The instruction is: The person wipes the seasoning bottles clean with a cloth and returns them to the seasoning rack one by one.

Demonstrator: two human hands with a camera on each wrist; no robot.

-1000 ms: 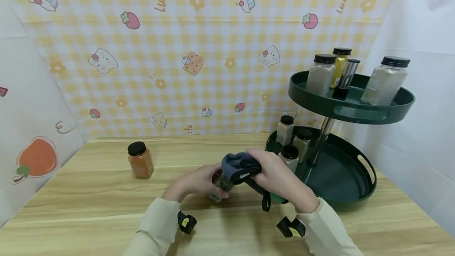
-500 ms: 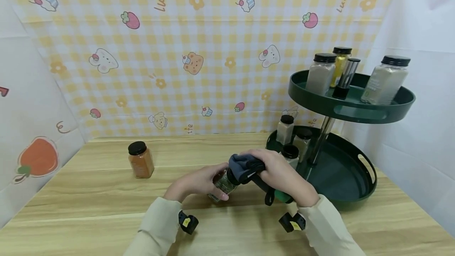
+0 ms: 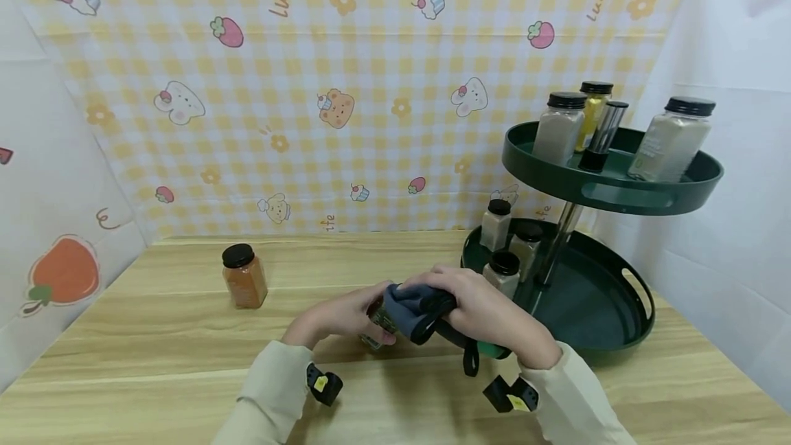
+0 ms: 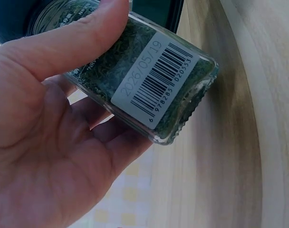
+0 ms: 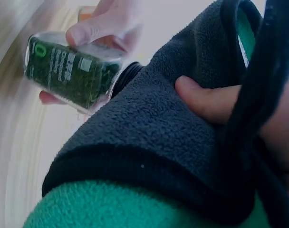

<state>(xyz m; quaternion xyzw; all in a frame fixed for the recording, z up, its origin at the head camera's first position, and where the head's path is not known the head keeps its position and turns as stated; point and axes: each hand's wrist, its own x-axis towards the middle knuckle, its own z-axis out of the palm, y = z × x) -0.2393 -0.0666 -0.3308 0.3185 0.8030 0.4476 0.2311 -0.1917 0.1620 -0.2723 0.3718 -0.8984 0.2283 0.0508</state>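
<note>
My left hand [image 3: 349, 318] grips a glass spice jar [image 4: 149, 80] of dried green herbs, tilted, with a barcode label on one side. Its black lid [image 5: 127, 78] points toward my right hand [image 3: 472, 301]. That hand holds a bunched cleaning cloth [image 3: 410, 307], dark grey-blue with black edging and a green side [image 5: 120, 204], against the lid end of the jar. In the right wrist view the thumb presses into the grey fabric, and the cloth covers part of the lid. Most of the right fingers are hidden in the head view.
A jar of orange spice [image 3: 245, 280] stands on the wooden table [image 3: 154, 356] at the left. On the right, a two-tier green rack [image 3: 605, 301] carries several black-lidded jars on both tiers. Its lower tray is close beside my right hand.
My right hand and the cloth shift slightly right, uncovering the lid, then come back left over it. The left hand keeps its grip on the jar nearly in place.
</note>
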